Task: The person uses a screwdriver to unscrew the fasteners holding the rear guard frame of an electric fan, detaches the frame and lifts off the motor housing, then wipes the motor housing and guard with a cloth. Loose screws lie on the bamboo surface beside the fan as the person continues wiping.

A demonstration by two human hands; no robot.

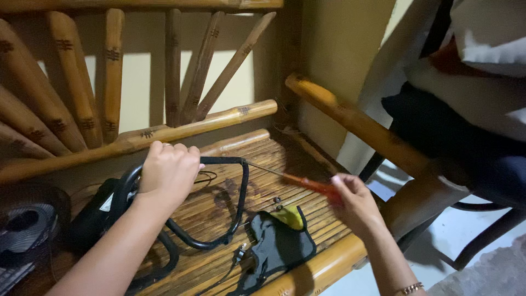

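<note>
My left hand [169,171] grips the top of a black curved frame [239,203] that stands on a bamboo bench seat [323,268]. My right hand [355,204] holds a screwdriver with an orange-red handle [309,184]. Its thin metal shaft points left, with the tip at the frame's upper right corner. A black flat cover piece with a yellow patch [276,245] lies on the seat below the frame, between my two hands. A thin black cable with a plug [238,256] lies beside it.
The bamboo backrest [164,134] with fanned slats rises behind the seat. A bamboo armrest [350,118] runs diagonally at right. A black fan-like body [98,211] sits at left. Cloth and dark fabric [471,93] hang at upper right, above a light floor [455,235].
</note>
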